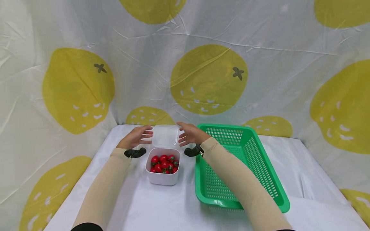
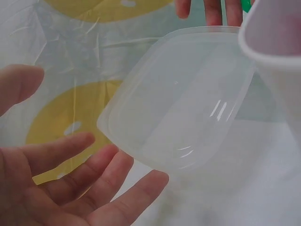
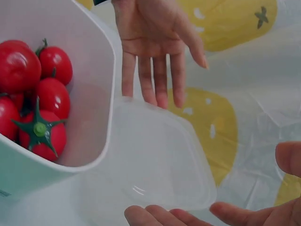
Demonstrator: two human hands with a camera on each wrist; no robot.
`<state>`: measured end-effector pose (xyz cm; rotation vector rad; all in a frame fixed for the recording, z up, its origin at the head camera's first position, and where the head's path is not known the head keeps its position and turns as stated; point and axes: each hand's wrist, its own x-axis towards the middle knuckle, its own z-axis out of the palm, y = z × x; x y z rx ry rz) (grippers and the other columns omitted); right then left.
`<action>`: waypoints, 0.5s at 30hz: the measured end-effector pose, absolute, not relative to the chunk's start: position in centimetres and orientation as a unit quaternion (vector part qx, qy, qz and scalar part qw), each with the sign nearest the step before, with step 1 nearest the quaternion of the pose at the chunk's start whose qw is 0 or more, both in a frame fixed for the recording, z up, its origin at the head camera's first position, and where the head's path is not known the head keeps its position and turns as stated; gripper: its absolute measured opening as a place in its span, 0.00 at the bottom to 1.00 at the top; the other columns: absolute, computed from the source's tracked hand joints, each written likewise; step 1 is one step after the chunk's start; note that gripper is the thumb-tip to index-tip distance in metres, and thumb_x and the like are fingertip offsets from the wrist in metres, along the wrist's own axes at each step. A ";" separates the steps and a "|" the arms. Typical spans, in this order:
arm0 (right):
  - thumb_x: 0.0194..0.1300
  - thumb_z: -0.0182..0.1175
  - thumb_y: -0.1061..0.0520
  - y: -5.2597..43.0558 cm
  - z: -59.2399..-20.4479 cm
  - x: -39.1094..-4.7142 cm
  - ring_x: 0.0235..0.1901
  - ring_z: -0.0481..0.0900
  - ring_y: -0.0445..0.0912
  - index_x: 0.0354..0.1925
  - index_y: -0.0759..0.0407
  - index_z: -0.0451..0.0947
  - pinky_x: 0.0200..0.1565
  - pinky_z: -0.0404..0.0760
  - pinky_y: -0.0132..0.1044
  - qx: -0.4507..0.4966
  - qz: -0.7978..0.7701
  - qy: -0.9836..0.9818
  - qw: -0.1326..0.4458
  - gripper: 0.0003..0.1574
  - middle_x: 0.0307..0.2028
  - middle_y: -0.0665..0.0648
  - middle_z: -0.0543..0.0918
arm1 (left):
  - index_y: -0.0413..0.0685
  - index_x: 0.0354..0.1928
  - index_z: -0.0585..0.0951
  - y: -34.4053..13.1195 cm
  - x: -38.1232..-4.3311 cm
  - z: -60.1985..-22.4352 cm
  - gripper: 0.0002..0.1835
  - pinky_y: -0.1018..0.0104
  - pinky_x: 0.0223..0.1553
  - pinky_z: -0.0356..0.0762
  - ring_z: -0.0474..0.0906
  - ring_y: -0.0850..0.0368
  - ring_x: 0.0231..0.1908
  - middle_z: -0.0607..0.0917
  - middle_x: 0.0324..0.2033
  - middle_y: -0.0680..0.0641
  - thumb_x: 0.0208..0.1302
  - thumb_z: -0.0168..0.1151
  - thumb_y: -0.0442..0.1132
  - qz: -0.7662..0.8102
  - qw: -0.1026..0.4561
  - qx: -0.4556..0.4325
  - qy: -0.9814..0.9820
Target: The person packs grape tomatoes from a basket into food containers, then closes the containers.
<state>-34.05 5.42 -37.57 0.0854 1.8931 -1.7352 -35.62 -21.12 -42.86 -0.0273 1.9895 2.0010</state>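
Observation:
Behind the white box (image 1: 163,178) is a clear plastic lid (image 1: 165,136) with rounded corners. My left hand (image 1: 136,136) is at the lid's left edge, fingers spread and fingertips right at the rim; the left wrist view shows its thumb raised apart from the lid (image 2: 178,103). On the other side my right hand (image 1: 192,133) has its fingers extended toward the lid's right edge, with its fingertips close to the rim in the right wrist view. Several red cherry tomatoes (image 1: 164,164) with green stems fill the lower part of the box.
A green perforated plastic basket (image 1: 260,154) sits to the right, partly under my right forearm in the head view. White cloth (image 1: 138,205) covers the table. A curtain printed with yellow lemons (image 1: 209,80) hangs behind and at the sides.

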 end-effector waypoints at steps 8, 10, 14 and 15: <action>0.71 0.49 0.37 5.8 -36.4 -32.2 0.61 0.66 0.67 0.73 0.68 0.46 0.57 0.71 0.59 0.026 -0.638 0.723 0.263 0.50 0.65 0.74 0.60 | 0.32 0.63 0.67 -21.1 -34.5 -42.0 0.30 0.45 0.54 0.74 0.73 0.47 0.51 0.72 0.50 0.39 0.71 0.53 0.51 0.708 0.148 0.016 0.691; 0.71 0.48 0.36 5.9 -36.2 -31.8 0.61 0.66 0.67 0.72 0.69 0.46 0.56 0.71 0.59 0.022 -0.637 0.726 0.257 0.50 0.65 0.73 0.60 | 0.32 0.61 0.68 -21.0 -34.2 -41.7 0.29 0.46 0.53 0.75 0.74 0.48 0.49 0.73 0.48 0.40 0.71 0.54 0.51 0.704 0.145 0.018 0.695; 0.71 0.48 0.37 6.1 -35.7 -30.6 0.62 0.65 0.67 0.71 0.71 0.49 0.57 0.71 0.58 0.007 -0.635 0.731 0.250 0.49 0.65 0.72 0.60 | 0.31 0.57 0.71 -20.7 -33.4 -41.3 0.25 0.48 0.51 0.77 0.76 0.49 0.45 0.75 0.44 0.41 0.72 0.53 0.48 0.695 0.138 0.020 0.705; 0.71 0.47 0.37 6.1 -35.6 -30.3 0.63 0.64 0.67 0.71 0.71 0.49 0.58 0.71 0.58 -0.001 -0.633 0.733 0.248 0.48 0.65 0.72 0.60 | 0.31 0.57 0.71 -20.6 -33.2 -41.1 0.24 0.49 0.51 0.77 0.76 0.50 0.45 0.75 0.43 0.42 0.72 0.53 0.47 0.692 0.136 0.021 0.709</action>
